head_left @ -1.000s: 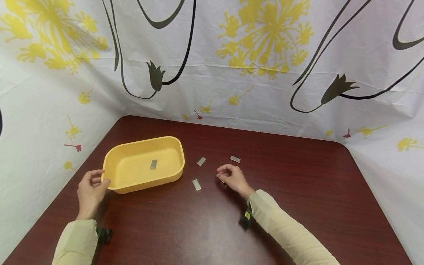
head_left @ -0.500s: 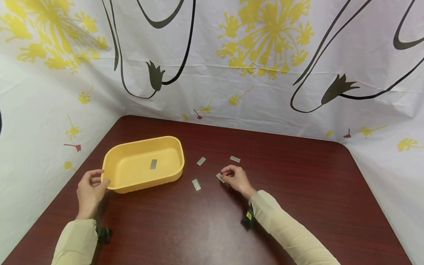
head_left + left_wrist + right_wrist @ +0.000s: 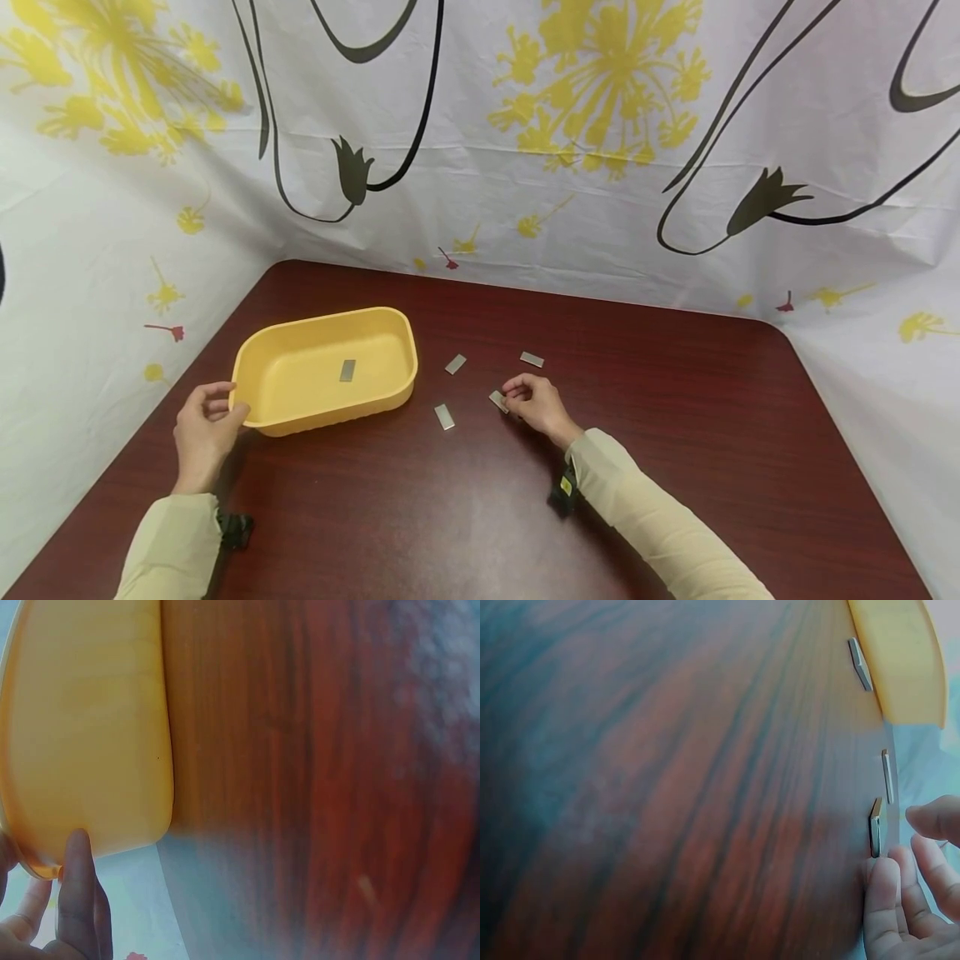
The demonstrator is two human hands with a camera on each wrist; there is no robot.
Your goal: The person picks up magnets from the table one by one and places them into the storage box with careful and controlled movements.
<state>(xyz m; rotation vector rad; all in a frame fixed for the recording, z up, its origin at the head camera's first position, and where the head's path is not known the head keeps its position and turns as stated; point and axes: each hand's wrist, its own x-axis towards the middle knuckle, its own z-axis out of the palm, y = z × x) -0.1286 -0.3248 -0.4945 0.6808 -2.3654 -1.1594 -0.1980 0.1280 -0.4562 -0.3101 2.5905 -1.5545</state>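
A yellow plastic tub (image 3: 330, 417) sits on the left of the table, with one small flat metallic block (image 3: 347, 371) inside. At its left end my left hand (image 3: 204, 437) holds the rim; in the left wrist view a finger (image 3: 76, 900) lies against the outer wall. My right hand (image 3: 538, 408) is low over the table, thumb and fingertips apart, just beside another metallic block (image 3: 498, 402). In the right wrist view this block (image 3: 875, 829) lies at the tip of the nearest digit (image 3: 883, 892); whether they touch is unclear.
More metallic blocks lie around the right hand: one near the tub's right corner (image 3: 445, 417), one block farther back (image 3: 455, 364) and one block behind the hand (image 3: 532, 359). The dark red-brown table (image 3: 675, 433) meets a patterned white cloth (image 3: 465, 208) at its far and side edges.
My right hand has drawn slightly to the right, uncovering the block that it hid a second ago. Over the last half second it has hardly moved. The left hand and tub have stayed put.
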